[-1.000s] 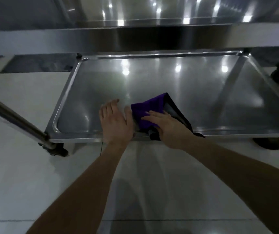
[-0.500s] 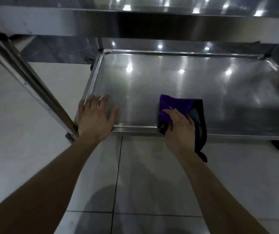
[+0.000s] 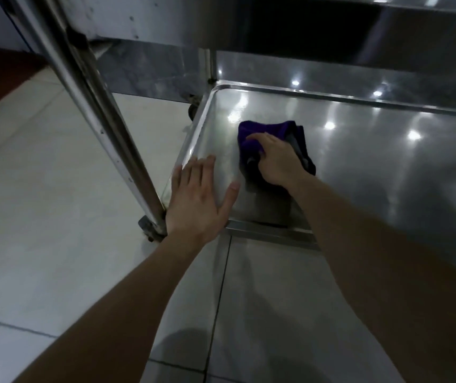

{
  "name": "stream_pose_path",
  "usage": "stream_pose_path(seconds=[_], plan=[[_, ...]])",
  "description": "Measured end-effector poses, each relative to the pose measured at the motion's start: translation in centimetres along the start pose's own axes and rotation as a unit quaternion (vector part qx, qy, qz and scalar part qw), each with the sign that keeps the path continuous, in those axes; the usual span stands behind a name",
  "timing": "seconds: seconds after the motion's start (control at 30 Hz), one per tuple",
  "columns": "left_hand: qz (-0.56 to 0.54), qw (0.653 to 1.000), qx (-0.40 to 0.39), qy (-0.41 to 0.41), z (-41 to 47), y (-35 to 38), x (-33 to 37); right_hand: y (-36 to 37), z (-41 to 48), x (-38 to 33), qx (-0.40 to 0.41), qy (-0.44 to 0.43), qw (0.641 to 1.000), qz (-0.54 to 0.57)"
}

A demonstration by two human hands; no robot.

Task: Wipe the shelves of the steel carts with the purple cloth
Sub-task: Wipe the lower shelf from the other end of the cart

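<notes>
Your left hand (image 3: 199,200) lies flat on the near left corner of the bottom shelf (image 3: 373,167), fingers straight and slightly spread, thumb out to the side, holding nothing. The heel of the palm sits over the front rim, just beside the cart leg (image 3: 105,120). Your right hand (image 3: 276,161) is on top of the purple cloth (image 3: 265,128), fingers bent down over the bunched fabric and gripping it against the steel. The cloth sits on that bottom shelf, near its left rim, with a darker fold showing past your knuckles and under your wrist. The upper shelf (image 3: 414,31) hangs overhead. Pale tile floor (image 3: 55,217) runs beneath your forearms.
</notes>
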State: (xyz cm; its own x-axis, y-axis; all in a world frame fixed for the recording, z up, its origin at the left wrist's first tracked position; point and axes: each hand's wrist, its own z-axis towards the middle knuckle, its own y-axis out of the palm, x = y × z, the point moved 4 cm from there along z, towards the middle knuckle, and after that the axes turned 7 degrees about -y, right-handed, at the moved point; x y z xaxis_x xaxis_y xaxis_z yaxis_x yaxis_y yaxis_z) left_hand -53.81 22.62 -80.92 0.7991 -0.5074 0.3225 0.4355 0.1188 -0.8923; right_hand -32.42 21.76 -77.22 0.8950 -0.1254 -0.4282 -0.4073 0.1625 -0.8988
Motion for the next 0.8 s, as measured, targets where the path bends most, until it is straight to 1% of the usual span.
stream_pose_path(seconds=[0.07, 0.13, 0.23, 0.33, 0.4, 0.47, 0.53, 0.63, 0.7, 0.73, 0.77, 0.8], plan=[[0.005, 1.0, 0.001, -0.001, 0.2, 0.0, 0.0, 0.5, 1.0, -0.4, 0.0, 0.006, 1.0, -0.002], [0.006, 1.0, -0.003, -0.002, 0.4, -0.1, 0.0, 0.9, -0.2, -1.0, 0.004, 0.005, 1.0, -0.003], [0.007, 1.0, -0.008, -0.001, 0.8, -0.3, 0.0, 0.8, -5.1, -2.5, 0.009, -0.017, 1.0, 0.012], [0.019, 1.0, -0.017, -0.01, 1.0, -0.5, 0.1, 0.9, -11.0, -4.3, -0.006, -0.033, 0.999, 0.038], [0.045, 0.999, -0.016, -0.018, 1.1, -0.6, 0.3, 0.7, -14.0, -5.0, -0.018, -0.025, 0.998, 0.052], [0.071, 0.997, -0.006, -0.021, 0.9, -1.0, 0.5, 0.3, -16.0, -5.2, -0.014, -0.019, 0.997, 0.068], [0.061, 0.998, 0.014, -0.013, 0.1, -1.6, 0.9, 0.0, -17.1, -5.4, -0.004, -0.014, 0.996, 0.086], [-0.012, 0.999, 0.041, 0.011, -3.1, -2.8, 2.0, -0.3, -17.9, -5.4, 0.024, 0.016, 0.99, 0.137], [-0.088, 0.996, 0.023, 0.0, -6.0, -4.1, 3.1, -1.3, -18.5, -5.4, 0.054, 0.079, 0.972, 0.214], [-0.147, 0.989, -0.008, -0.032, -7.4, -5.0, 3.8, -2.2, -19.2, -5.5, 0.069, 0.117, 0.96, 0.243], [-0.215, 0.971, -0.053, -0.087, -8.5, -6.2, 4.6, -3.3, -20.1, -5.8, 0.075, 0.157, 0.948, 0.266], [-0.281, 0.94, -0.109, -0.158, -9.5, -7.4, 5.7, -4.6, -21.2, -6.3, 0.073, 0.196, 0.934, 0.29]])
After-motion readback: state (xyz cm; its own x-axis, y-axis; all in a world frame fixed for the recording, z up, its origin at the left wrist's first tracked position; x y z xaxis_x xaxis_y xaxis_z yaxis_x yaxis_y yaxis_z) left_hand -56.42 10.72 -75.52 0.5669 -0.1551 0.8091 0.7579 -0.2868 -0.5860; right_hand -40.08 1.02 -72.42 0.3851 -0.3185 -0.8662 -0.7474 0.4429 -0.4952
